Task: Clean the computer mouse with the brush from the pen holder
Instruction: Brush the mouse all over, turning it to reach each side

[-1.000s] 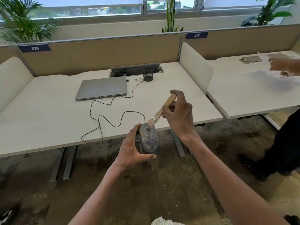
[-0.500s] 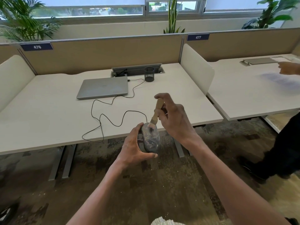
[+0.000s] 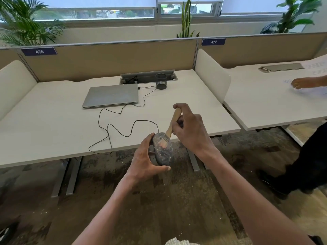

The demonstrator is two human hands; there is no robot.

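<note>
The left hand [image 3: 145, 161] is gripping the light, hard computer mouse [image 3: 162, 151] by its sides, just off the worktop [image 3: 53, 124] edge; the right hand [image 3: 189, 131] is pinching the brush [image 3: 170, 128], whose soft bristles are touching the computer mouse.

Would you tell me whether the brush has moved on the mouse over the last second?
Yes: the brush bristles slid from the mouse's cable end toward its middle.

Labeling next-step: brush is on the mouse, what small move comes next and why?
Probably sweep the brush down toward the mouse's near end: its bristles sit on the upper half of the mouse, which the left hand holds, and the lower half looks dusty.
</note>
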